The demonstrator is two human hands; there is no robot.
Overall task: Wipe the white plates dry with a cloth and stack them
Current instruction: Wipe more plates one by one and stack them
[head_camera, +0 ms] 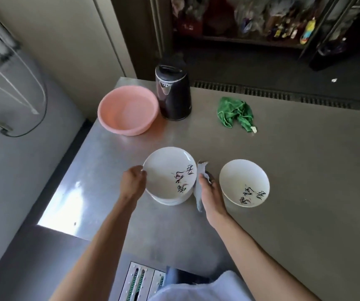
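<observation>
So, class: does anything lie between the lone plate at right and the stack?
Yes: the right hand, holding the white cloth, sits between the lone plate and the stack, whose top plate the left hand grips. Nothing else does.

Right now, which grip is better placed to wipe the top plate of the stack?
Right. The right grip holds the cloth just beside the top plate, at its right rim. The left grip holds the left rim, likely steadying it, and has no cloth.

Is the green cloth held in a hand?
No, the green cloth lies crumpled on the table near the kettle, untouched.
</observation>
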